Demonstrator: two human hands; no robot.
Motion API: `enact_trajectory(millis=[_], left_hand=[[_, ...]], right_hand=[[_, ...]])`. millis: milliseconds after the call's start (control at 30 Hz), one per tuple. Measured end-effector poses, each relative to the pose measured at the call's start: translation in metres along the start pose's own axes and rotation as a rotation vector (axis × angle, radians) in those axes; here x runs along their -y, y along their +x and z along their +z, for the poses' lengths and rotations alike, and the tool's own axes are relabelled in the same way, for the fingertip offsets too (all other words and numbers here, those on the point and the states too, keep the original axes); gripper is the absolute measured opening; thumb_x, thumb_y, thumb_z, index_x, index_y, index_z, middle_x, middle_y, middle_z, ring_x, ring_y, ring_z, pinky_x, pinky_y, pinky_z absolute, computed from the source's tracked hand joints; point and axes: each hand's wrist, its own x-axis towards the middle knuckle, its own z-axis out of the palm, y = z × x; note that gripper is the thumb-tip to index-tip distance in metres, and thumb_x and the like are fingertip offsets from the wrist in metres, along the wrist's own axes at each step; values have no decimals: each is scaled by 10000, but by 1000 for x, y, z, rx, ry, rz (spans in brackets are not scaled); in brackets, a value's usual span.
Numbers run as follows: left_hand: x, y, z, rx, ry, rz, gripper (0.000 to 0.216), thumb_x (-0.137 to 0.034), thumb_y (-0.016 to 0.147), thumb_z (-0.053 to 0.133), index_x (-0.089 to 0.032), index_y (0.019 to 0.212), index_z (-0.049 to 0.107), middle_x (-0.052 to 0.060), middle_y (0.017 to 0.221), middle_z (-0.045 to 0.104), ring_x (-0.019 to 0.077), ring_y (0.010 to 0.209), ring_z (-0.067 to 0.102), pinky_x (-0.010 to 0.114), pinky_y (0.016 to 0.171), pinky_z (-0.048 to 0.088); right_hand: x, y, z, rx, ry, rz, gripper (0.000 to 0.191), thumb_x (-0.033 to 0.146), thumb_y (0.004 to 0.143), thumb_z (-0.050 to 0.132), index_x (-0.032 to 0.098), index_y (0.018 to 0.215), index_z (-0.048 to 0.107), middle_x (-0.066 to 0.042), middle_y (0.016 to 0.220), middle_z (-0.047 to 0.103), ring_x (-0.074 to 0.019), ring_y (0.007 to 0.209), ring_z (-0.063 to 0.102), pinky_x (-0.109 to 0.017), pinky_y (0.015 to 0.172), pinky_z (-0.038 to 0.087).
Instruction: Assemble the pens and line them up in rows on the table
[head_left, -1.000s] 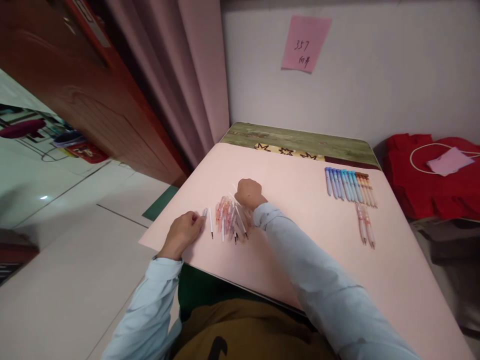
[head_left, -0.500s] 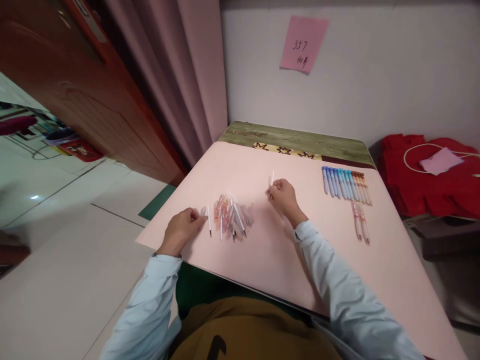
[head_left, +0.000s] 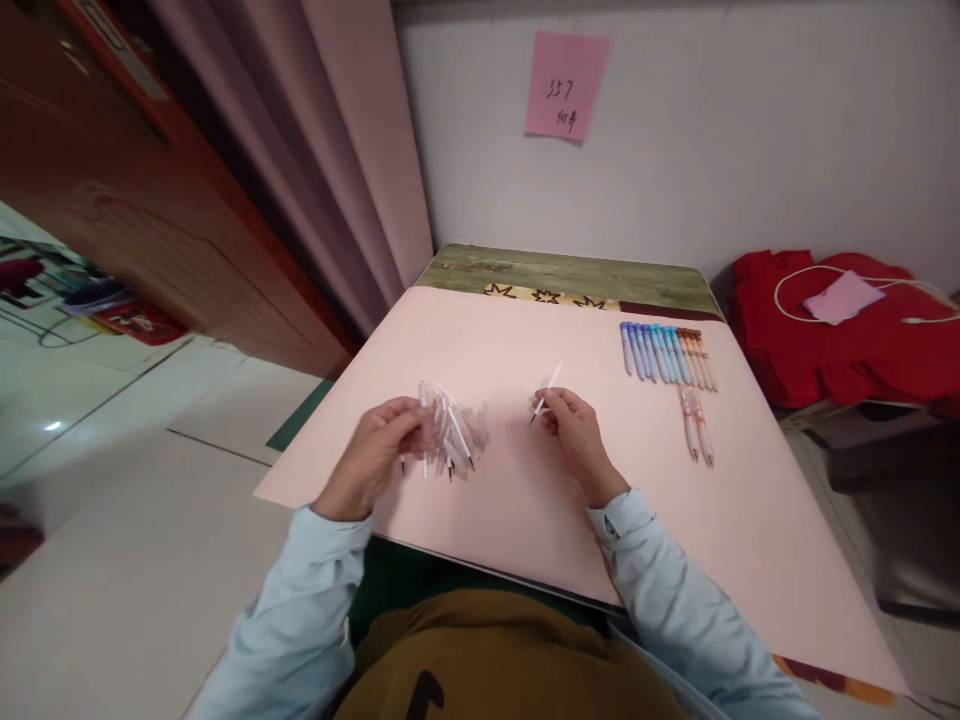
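My right hand (head_left: 574, 432) is closed in a pinch on a thin white pen refill (head_left: 546, 390) that slants up and away over the pink sheet (head_left: 525, 500). My left hand (head_left: 375, 455) has its fingers curled at the left side of a loose pile of clear pen barrels and white refills (head_left: 454, 435); what they grip is hard to make out. At the far right of the sheet lies a neat row of assembled blue and orange pens (head_left: 666, 352), with two pink pens (head_left: 694, 425) below it.
The pink sheet covers a table with a green wooden strip (head_left: 562, 270) at the back, against a white wall with a pink note (head_left: 564, 85). A red bag (head_left: 840, 330) sits to the right. A curtain and a brown door stand at the left.
My right hand left the pile with a white refill and drew it right and toward me. My left hand moved from the lone refill into the pile's left edge. The view shifted right.
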Motion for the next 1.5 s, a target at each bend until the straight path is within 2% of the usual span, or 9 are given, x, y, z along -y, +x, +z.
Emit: enact_trajectory(millis=[133,333,467,600,833,1000,1200,1333,1500], left_hand=[[-9,-12,54,340,-436,-111,252,-362,743,705,-154,846,608,77,820,703,153,655,642,278,601,532],[2,-13,92,402,-547,-140,235,-276,780,730,-150,948,624,59,836,713,117,667,651,222,614,534],[2,-11,98,368,-556,-133,255,-229,781,729,-152,995,612,65,861,727,126,682,668,252,678,555],[0,-13,104,305,-571,-152,177,-212,778,709,-128,903,615,113,925,738,157,758,693,281,726,564],[5,-14,127,288,-382,-38,93,-149,747,683,-124,793,605,63,724,704,67,510,529,173,455,392],[11,-6,126,290,-627,-178,67,-134,784,684,-92,754,641,82,754,704,69,598,600,149,557,487],[9,-5,121,206,-856,-399,73,-48,845,619,-75,784,649,95,766,715,77,663,655,137,651,547],[9,-10,122,249,-833,-341,24,-75,818,665,-82,798,654,85,768,711,84,687,659,139,648,542],[16,-20,122,358,-667,-135,136,-162,766,736,-105,857,651,76,835,709,80,620,613,172,569,505]], right_hand=[[7,0,-3,-25,139,-40,278,430,749,729,183,770,602,6,735,648,-69,534,495,-195,489,379],[17,-3,-17,-86,282,-41,276,368,741,724,202,896,567,-6,808,690,-89,612,585,-209,584,481],[22,-5,-19,-98,313,-62,319,319,739,719,207,988,555,4,800,702,-83,594,585,-195,552,469],[23,-7,-17,-85,309,-74,271,386,758,703,193,894,570,-11,772,706,-84,568,585,-199,530,468],[18,-2,-25,-163,300,-93,315,444,727,747,184,812,590,13,668,667,-65,489,520,-175,450,397],[9,3,-31,-180,200,-92,342,479,753,720,182,700,560,46,572,578,-45,404,401,-188,390,304],[0,3,-28,-189,177,-104,300,454,759,700,185,725,571,45,584,568,-56,423,405,-203,407,291],[-2,2,-27,-187,181,-107,279,440,767,688,187,739,573,45,596,559,-59,436,398,-206,420,298],[-7,2,-27,-154,139,-109,232,400,796,643,193,735,557,41,611,542,-63,445,377,-209,420,281]])
